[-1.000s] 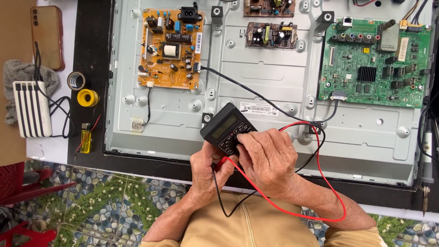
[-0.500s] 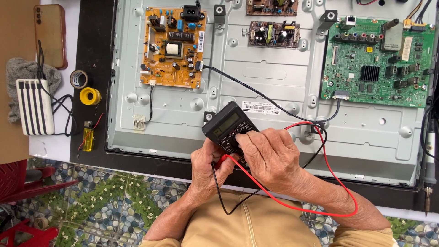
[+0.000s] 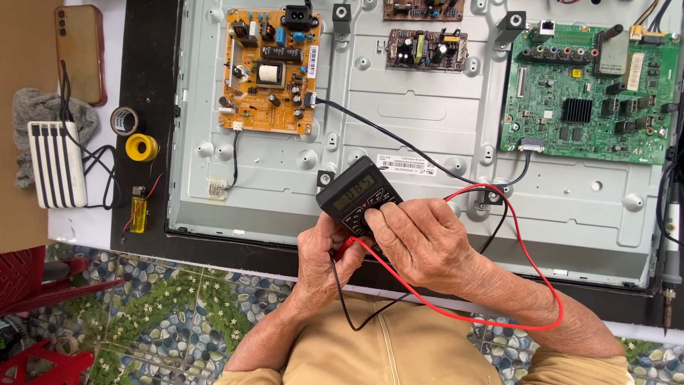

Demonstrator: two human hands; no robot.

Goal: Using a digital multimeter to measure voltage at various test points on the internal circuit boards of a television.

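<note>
A black digital multimeter (image 3: pixel 356 192) is held over the lower edge of an opened flat-screen panel's grey metal back (image 3: pixel 427 135). My left hand (image 3: pixel 324 260) grips the meter's lower end from below. The fingers of my right hand (image 3: pixel 420 239) rest on the meter's dial area. A red lead (image 3: pixel 531 278) and a black lead (image 3: pixel 342 306) loop from the meter over my forearms. An orange power board (image 3: pixel 271 68) sits at the panel's upper left, a green main board (image 3: pixel 591 93) at the upper right, a small brown board (image 3: pixel 427 48) between them.
To the left lie a phone (image 3: pixel 80 51), a grey cloth (image 3: pixel 43 114), a white power strip (image 3: pixel 57 164), two tape rolls (image 3: pixel 141 147), a yellow lighter (image 3: pixel 138 214). A soldering iron (image 3: pixel 670 271) lies at the right edge. Red plastic furniture (image 3: pixel 28 285) stands on the pebble-pattern floor below.
The view has shifted slightly, so everything sits a little lower in the frame. My hands stay on the multimeter, with my right fingers still at its dial.
</note>
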